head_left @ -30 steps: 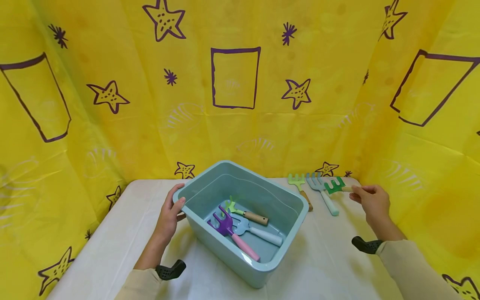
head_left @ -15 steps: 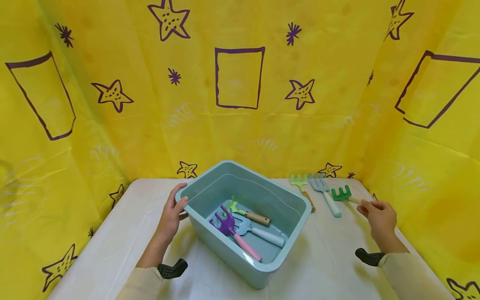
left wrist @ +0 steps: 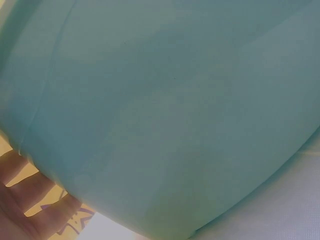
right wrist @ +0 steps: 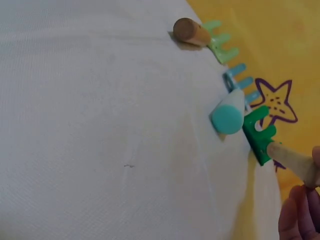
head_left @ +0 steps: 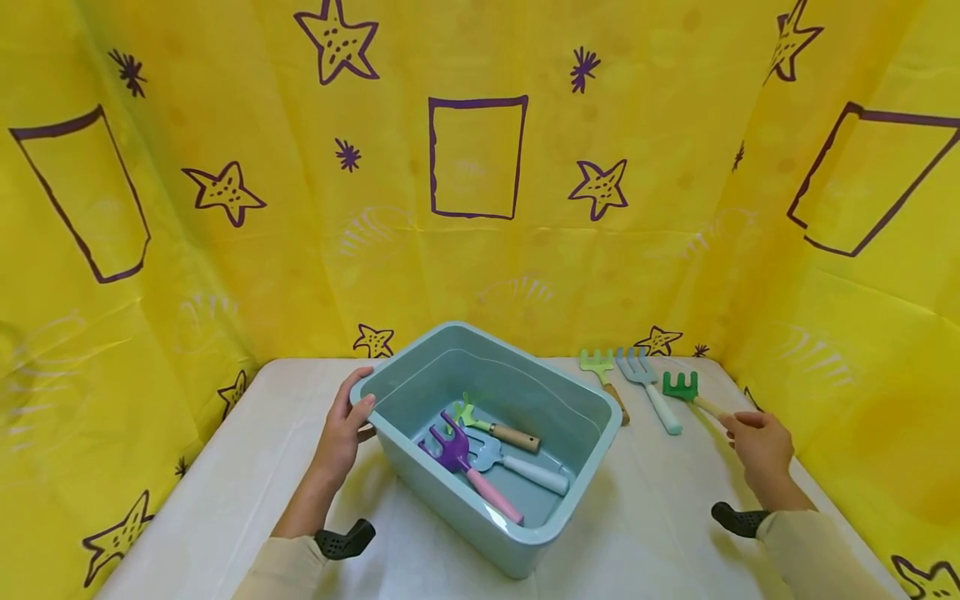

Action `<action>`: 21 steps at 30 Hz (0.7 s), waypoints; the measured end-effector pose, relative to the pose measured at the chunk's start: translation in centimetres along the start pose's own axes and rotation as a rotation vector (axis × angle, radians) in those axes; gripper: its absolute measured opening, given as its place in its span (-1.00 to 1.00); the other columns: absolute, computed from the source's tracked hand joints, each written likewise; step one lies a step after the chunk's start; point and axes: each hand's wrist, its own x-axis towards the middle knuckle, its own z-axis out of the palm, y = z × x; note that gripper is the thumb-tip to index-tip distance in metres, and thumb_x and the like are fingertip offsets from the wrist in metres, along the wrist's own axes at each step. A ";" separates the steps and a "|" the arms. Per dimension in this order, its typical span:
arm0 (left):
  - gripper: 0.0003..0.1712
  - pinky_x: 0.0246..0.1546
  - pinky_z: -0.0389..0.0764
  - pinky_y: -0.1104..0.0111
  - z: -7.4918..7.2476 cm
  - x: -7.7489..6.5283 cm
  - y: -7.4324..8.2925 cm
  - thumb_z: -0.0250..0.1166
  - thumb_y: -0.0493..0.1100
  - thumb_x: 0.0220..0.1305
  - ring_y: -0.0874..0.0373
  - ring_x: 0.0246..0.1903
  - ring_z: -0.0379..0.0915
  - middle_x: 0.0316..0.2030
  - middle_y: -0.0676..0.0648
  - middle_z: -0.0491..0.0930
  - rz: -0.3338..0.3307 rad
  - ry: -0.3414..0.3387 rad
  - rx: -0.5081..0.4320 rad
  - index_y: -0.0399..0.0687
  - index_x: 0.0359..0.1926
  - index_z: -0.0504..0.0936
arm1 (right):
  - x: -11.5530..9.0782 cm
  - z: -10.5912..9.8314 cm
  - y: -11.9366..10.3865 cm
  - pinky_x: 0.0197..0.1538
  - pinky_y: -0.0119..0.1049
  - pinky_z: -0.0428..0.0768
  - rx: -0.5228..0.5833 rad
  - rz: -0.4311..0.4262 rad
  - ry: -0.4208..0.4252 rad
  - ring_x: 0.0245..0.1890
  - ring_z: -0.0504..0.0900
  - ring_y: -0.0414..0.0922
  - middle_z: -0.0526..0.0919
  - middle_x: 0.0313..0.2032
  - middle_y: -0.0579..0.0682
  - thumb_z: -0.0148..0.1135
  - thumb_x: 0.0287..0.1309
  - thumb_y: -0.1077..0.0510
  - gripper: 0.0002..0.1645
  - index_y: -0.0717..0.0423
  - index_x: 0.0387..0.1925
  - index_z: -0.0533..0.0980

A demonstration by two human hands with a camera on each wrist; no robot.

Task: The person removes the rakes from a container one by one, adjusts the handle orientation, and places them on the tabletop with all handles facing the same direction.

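Note:
My left hand grips the left rim of a blue-green plastic bin, thumb over the edge; the left wrist view shows its fingers against the outer wall. At the right, my right hand pinches the pale wooden handle of a small dark green hand rake. That rake's head lies at or just above the table; I cannot tell which. Beside it lie a light blue hand fork and a light green hand rake with a brown handle, partly hidden by the bin.
Inside the bin lie a purple hand fork with a pink handle, a light blue hand fork and a light green rake with a wooden handle. A white-covered table meets yellow patterned cloth at the back and sides.
My right hand has moved right and lower with the dark green rake, whose head came away from the light blue fork. My left hand keeps its grip on the bin.

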 end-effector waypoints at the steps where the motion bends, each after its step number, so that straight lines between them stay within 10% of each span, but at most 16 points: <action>1: -0.41 0.09 0.35 -0.26 0.0 0.0 0.0 -0.01 0.06 0.48 -0.24 0.23 0.24 0.37 -0.12 0.20 0.000 0.002 0.002 0.21 0.45 0.11 | 0.1 0.0 0.2 -0.44 -0.42 0.56 -0.041 -0.003 0.006 -0.48 0.53 -0.15 0.54 -0.44 -0.07 0.27 0.24 0.02 -0.52 0.33 -0.03 0.43; 12: -0.42 0.08 0.35 -0.26 -0.1 -0.1 0.0 -0.02 0.06 0.48 -0.25 0.22 0.25 0.36 -0.13 0.21 0.010 0.008 0.013 0.21 0.45 0.12 | 0.8 0.8 1.7 -0.36 -0.23 0.41 -0.261 -0.037 0.014 -0.23 0.46 0.12 0.61 -0.33 0.20 0.26 0.22 0.00 -0.46 0.42 -0.02 0.46; 21: -0.43 0.09 0.35 -0.25 0.1 0.0 0.0 -0.01 0.07 0.47 -0.24 0.23 0.25 0.37 -0.10 0.20 -0.002 0.005 0.011 0.27 0.43 0.13 | 1.6 1.2 2.3 -0.46 -0.44 0.61 0.101 0.169 -0.045 -0.62 0.64 -0.28 0.57 -0.59 -0.12 0.25 0.23 0.17 -0.46 0.44 0.13 0.37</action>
